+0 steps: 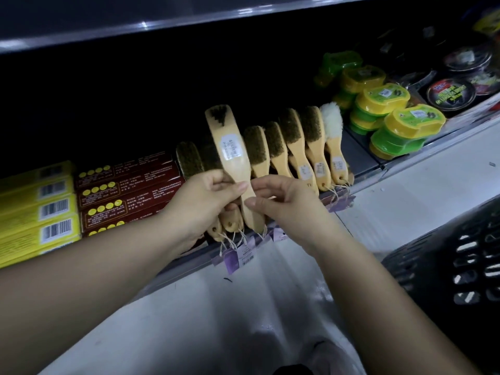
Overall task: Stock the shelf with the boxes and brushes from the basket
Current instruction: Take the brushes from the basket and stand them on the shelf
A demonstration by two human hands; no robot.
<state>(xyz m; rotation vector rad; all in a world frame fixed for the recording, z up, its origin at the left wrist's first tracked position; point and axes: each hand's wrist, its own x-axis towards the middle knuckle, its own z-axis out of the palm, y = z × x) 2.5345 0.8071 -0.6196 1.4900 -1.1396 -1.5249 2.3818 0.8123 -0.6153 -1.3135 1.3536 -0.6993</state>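
My left hand (209, 203) grips several wooden-handled brushes by their handles, in front of the shelf. One of them, a pale wooden brush (230, 147) with a white sticker, stands up tall with its back facing me. My right hand (284, 204) pinches that brush's handle with thumb and fingers. A row of the same brushes (295, 147) stands on the shelf to the right, strings and purple tags hanging over the edge. Dark red boxes (127, 190) and yellow boxes (38, 209) lie stacked on the shelf at the left. The black basket (454, 263) is at the lower right.
Green and yellow oval packs (389, 115) and round black tins (451, 93) fill the shelf at the right. A shelf board (135, 25) runs overhead. The pale shelf front edge (405, 163) slants across below the goods, with light floor beneath.
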